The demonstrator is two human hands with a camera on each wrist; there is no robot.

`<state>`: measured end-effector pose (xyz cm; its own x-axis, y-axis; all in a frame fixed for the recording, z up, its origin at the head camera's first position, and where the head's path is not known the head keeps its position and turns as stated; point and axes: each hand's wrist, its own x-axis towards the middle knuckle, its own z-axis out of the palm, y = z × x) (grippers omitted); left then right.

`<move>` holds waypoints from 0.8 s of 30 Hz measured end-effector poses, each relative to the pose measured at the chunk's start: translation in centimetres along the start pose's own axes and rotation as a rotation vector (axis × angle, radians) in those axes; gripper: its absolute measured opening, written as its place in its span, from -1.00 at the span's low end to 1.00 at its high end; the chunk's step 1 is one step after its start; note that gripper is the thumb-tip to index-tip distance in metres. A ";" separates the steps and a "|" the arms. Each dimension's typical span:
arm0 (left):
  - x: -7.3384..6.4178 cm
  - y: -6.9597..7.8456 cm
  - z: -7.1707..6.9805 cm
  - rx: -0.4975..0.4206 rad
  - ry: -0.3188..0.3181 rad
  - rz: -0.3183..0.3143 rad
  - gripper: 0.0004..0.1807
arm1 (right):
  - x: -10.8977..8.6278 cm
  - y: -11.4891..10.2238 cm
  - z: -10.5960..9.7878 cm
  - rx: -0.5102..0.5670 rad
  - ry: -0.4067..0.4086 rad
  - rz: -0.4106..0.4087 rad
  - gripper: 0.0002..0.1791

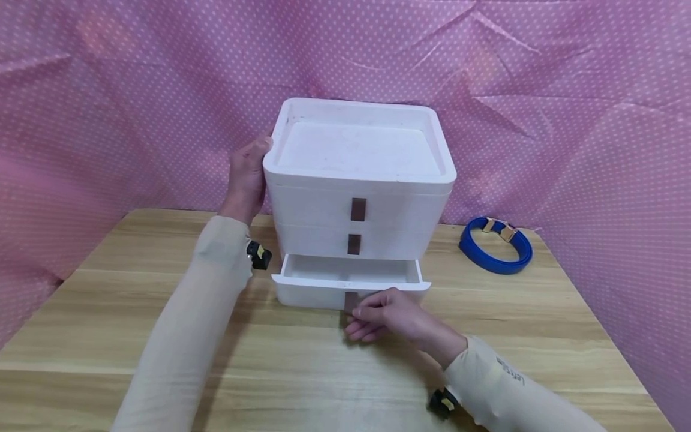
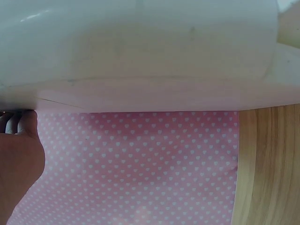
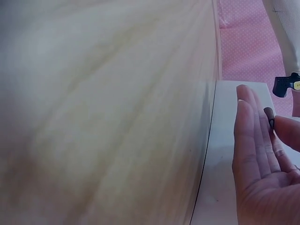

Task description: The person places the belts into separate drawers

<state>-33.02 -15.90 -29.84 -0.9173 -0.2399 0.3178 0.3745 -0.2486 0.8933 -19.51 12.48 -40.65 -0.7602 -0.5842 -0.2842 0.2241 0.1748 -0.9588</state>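
On the far tabletop, the bottom drawer of the white cabinet is partly drawn out, its brown tab pinched by the right grip; opening is judged unfinished. Upper drawers are closed. The left side is touched by the left grip, closure indeterminable.

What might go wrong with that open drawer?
First, the bottom drawer is already partly out, so if the right hand pulls its brown tab much farther, it might slip out and drop at the front.

Second, the white drawer unit might slide or tip during a hard pull, though the left hand at its side may steady it.

Third, the pinched tab is small, so it might slip from the fingers.
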 end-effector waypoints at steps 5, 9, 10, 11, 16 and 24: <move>0.0 0.0 0.0 0.029 -0.002 -0.011 -0.70 | 0.0 0.1 0.0 0.000 -0.015 -0.003 -0.71; -0.1 0.0 0.0 0.054 0.002 -0.011 -0.69 | -0.1 0.2 0.1 0.004 -0.016 -0.006 -0.71; -0.1 0.1 0.0 0.054 0.002 -0.011 -0.69 | -0.1 0.2 0.1 0.004 -0.016 -0.005 -0.70; -0.1 0.1 0.0 0.050 -0.001 -0.009 -0.70 | -0.1 0.2 0.2 0.005 -0.015 -0.004 -0.70; -0.1 0.1 -0.1 0.043 -0.006 0.004 -0.72 | -0.2 0.2 0.2 0.004 -0.017 -0.003 -0.69; 0.0 -0.1 -0.1 0.044 -0.009 0.014 -0.73 | -0.3 0.1 0.2 -0.009 -0.037 -0.013 -0.69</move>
<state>-33.06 -16.02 -29.98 -0.9133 -0.2349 0.3328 0.3811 -0.2041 0.9017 -19.10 12.50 -40.69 -0.7399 -0.6152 -0.2721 0.2092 0.1740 -0.9623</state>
